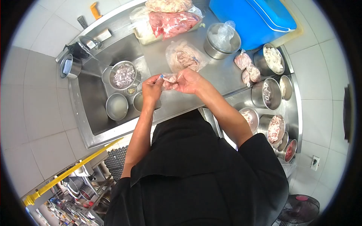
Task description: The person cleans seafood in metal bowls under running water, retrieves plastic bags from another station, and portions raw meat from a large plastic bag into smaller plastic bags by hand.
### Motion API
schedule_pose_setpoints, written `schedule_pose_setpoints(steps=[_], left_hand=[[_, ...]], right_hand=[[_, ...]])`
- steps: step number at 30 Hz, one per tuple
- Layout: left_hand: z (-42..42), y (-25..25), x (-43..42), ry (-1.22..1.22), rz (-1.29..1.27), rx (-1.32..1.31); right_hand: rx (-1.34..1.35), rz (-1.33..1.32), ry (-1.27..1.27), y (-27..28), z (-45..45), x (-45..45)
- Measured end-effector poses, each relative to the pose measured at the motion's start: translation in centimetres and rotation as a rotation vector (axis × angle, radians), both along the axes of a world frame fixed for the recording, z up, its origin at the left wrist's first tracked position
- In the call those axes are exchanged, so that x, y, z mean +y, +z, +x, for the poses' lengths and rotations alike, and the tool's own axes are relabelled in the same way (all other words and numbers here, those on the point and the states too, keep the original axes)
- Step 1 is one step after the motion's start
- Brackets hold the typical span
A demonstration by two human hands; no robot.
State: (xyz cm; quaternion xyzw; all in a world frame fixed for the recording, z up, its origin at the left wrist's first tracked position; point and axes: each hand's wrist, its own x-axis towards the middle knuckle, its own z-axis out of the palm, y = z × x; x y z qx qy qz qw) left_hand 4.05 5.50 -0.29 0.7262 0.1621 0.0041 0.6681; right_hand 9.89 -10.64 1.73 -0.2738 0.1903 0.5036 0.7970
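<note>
Left of you is the steel sink; next, your left hand has its fingers pinched on the blue-marked end of the small plastic bag of meat, held crosswise over the table; your right hand has its fingers, partly hidden, around the other end, nearer the larger meat bag just beyond; the blue cooler stands well apart at right.

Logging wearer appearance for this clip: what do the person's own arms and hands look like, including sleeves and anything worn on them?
The left hand and right hand show no gloves, and no watch or bracelet shows at either wrist. The black left sleeve and black right sleeve are short, leaving the forearms bare.
</note>
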Motion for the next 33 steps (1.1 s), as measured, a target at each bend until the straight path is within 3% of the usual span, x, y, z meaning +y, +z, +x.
schedule_pose_setpoints(steps=[5,9,11,12,14,15,17,18,19,21,25,27,30,31,33], left_hand=[[0.1,-0.2,-0.1,0.063,-0.091,-0.044],[0.0,2.3,0.3,0.125,-0.047,-0.007],[-0.4,4.4,0.5,0.21,-0.094,0.024],[-0.3,3.7,1.1,0.187,-0.127,-0.004],[-0.4,3.5,1.6,0.175,-0.115,-0.01],[-0.4,3.5,1.7,0.161,-0.106,-0.011],[-0.5,3.4,1.7,0.156,-0.091,-0.02],[-0.7,3.2,1.7,0.154,-0.082,-0.021],[-1.0,3.0,1.8,0.154,-0.081,-0.02],[-1.1,2.6,2.3,0.162,-0.086,-0.022],[-1.7,3.0,2.8,0.193,-0.11,-0.011],[-1.9,3.0,3.2,0.198,-0.115,-0.007],[-1.9,3.3,3.1,0.206,-0.141,-0.003],[-1.8,3.3,3.1,0.199,-0.147,0.002],[-1.6,2.9,3.0,0.193,-0.112,0.007]], right_hand=[[-0.258,-0.21,0.16,-2.6,-0.8,0.3],[-0.478,-0.365,0.225,1.0,-1.0,-0.3],[-0.752,-0.624,0.187,2.6,-0.2,-1.1],[-0.76,-0.622,0.188,1.8,1.1,-1.3],[-1.483,-1.259,-0.037,-2.2,4.8,-1.4],[-1.486,-1.255,-0.044,-4.9,6.8,-1.2],[-1.819,-1.374,0.141,-9.4,10.2,-0.8],[-1.647,-1.372,0.295,-9.1,10.4,-0.3],[-1.646,-1.37,0.295,-9.9,10.6,-0.3],[-1.694,-1.314,0.223,-12.0,11.6,-0.4],[-1.592,-1.076,0.2,-9.4,12.6,-2.3],[-1.302,-0.889,-0.016,-7.5,12.7,-3.5],[-1.084,-1.113,-0.033,-5.8,13.6,-5.6],[-1.086,-1.116,-0.032,-6.1,13.5,-5.6],[-1.485,-1.28,0.34,-6.8,13.4,-5.4]])
